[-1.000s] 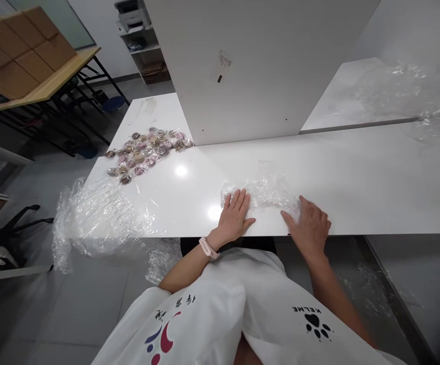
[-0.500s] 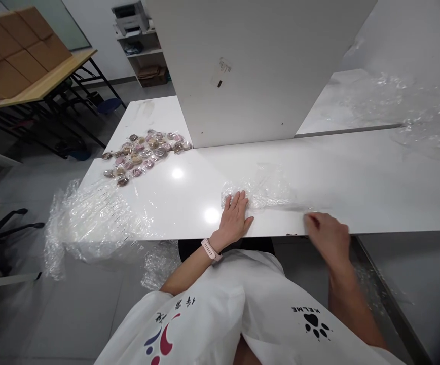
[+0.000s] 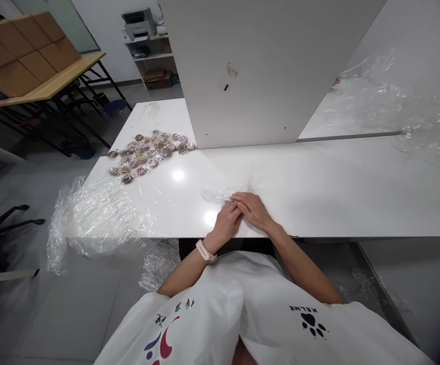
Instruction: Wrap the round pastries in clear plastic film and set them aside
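Note:
At the front edge of the white table, my left hand and my right hand are together, fingertips touching, over a crumpled piece of clear plastic film. Both have their fingers bent closed on the film, which spreads out thinly beyond them. Most of what lies under the fingers is hidden. Off to the left lies a pile of small round pieces in clear wrappers, pink, tan and brown. A stack of clear plastic bags hangs over the table's left front corner.
A tall white partition stands at the back of the white table. Past its right edge, part of another person's hand shows by loose clear plastic. Cardboard boxes stand on a wooden table at the far left.
My right hand has come left from the table edge to meet my left hand. The film that was spread to the right is now bunched under both hands.

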Motion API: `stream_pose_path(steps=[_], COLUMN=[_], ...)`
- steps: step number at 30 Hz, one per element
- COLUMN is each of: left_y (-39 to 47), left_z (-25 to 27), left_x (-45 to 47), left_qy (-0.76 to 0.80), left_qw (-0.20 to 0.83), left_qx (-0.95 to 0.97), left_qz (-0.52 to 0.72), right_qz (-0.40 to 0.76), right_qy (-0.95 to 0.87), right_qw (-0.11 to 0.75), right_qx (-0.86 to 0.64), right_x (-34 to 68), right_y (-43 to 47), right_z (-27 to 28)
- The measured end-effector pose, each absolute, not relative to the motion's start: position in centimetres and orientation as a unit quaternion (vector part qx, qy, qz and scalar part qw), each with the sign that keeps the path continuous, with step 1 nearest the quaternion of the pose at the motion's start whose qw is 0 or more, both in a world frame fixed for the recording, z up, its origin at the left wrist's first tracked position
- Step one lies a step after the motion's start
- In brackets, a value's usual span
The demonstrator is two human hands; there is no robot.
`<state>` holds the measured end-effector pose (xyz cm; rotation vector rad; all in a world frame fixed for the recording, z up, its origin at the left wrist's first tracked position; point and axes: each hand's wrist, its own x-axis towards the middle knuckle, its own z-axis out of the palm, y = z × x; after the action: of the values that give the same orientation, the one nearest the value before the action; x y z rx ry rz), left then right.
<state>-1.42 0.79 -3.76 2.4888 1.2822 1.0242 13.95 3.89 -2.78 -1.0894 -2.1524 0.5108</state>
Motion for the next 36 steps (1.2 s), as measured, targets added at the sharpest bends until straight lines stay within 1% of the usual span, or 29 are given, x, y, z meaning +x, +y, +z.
stream_pose_path(steps=[2, 4, 7, 10, 13, 16, 18, 21, 23, 25, 27, 29, 31, 34, 36], left_y=[0.4, 0.5, 1.9, 3.4, 4.3, 5.3, 6.4, 8.3, 9.6, 10.4, 10.8, 10.5, 9.4, 6.8, 5.1], left_z=[-3.0, -2.3, -1.8, -1.9, -1.9, -1.3, -0.7, 0.2, 0.6, 0.8, 0.7, 0.5, 0.1, -0.2, -0.2], left_x=[-2.3, -3.3, -4.7, -5.3, -5.1, -4.5, -4.2, -4.0, -4.1, -4.4, -4.7, -4.8, -4.7, -3.9, -3.0], left_qy=[0.454, 0.463, 0.456, 0.486, 0.526, 0.575, 0.604, 0.639, 0.652, 0.647, 0.633, 0.621, 0.628, 0.622, 0.567], left_qw=[0.047, 0.033, 0.084, 0.153, 0.221, 0.288, 0.318, 0.346, 0.37, 0.407, 0.468, 0.517, 0.516, 0.469, 0.513], left_qx=[0.817, 0.82, 0.837, 0.816, 0.764, 0.699, 0.665, 0.624, 0.603, 0.58, 0.527, 0.454, 0.395, 0.311, 0.254], left_qz=[0.352, 0.335, 0.29, 0.273, 0.302, 0.312, 0.304, 0.287, 0.274, 0.28, 0.321, 0.375, 0.428, 0.543, 0.592], right_qz=[0.232, 0.264, 0.302, 0.316, 0.315, 0.308, 0.264, 0.124, 0.042, 0.009, 0.012, 0.022, 0.03, 0.078, 0.144], right_qy=[-0.829, -0.842, -0.846, -0.797, -0.719, -0.649, -0.639, -0.688, -0.744, -0.803, -0.838, -0.839, -0.817, -0.759, -0.709], right_qw=[0.318, 0.304, 0.29, 0.338, 0.394, 0.404, 0.395, 0.36, 0.328, 0.293, 0.263, 0.247, 0.247, 0.276, 0.297], right_qx=[-0.396, -0.359, -0.33, -0.387, -0.478, -0.566, -0.605, -0.618, -0.581, -0.518, -0.478, -0.485, -0.52, -0.584, -0.623], right_x=[14.6, 15.5, 16.5, 16.6, 16.1, 15.3, 14.6, 13.4, 13.0, 13.1, 13.4, 13.6, 13.4, 12.9, 12.7], right_y=[4.3, 4.5, 4.6, 4.3, 4.4, 5.4, 6.2, 7.0, 7.1, 6.9, 6.7, 6.8, 7.2, 8.4, 9.1], right_z=[-3.1, -3.3, -3.4, -3.4, -3.4, -3.2, -2.9, -2.9, -3.1, -3.6, -4.0, -4.2, -4.2, -3.8, -3.4])
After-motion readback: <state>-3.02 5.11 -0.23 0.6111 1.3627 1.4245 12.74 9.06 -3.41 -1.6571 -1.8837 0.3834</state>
